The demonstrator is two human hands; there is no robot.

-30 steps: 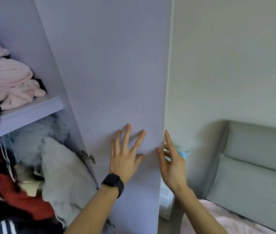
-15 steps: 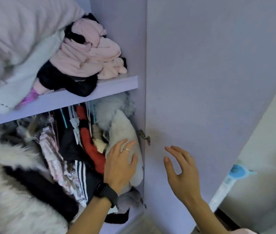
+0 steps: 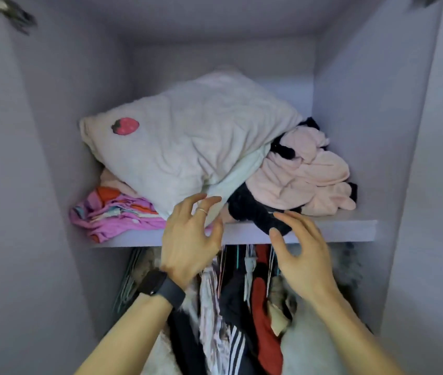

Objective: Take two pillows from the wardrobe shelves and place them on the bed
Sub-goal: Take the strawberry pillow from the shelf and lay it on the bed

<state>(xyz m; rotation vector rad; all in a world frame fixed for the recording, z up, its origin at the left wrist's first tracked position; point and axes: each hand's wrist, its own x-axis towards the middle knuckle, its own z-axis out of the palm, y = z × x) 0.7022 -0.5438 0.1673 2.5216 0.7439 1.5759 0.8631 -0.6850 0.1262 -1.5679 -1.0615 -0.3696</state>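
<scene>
A large white pillow (image 3: 187,131) with a red strawberry patch lies on the upper wardrobe shelf (image 3: 350,230), resting on folded clothes. A paler, mint-white cushion edge (image 3: 238,175) shows under its right side. My left hand (image 3: 190,236), with a ring and a dark watch, is raised in front of the shelf edge, fingers spread, fingertips at the pillow's lower corner. My right hand (image 3: 301,255) hovers open just below the shelf edge, beside a black garment. Neither hand holds anything. The bed is out of view.
Pink and black clothes (image 3: 307,174) are heaped on the shelf's right; a pink and orange striped cloth (image 3: 114,212) lies at its left. Hanging clothes (image 3: 242,307) fill the space below. Lilac wardrobe walls (image 3: 363,117) close in both sides.
The view has swung from the wardrobe door and lower clothes to face the upper shelf. Both hands have risen from the hanging clothes to the shelf edge.
</scene>
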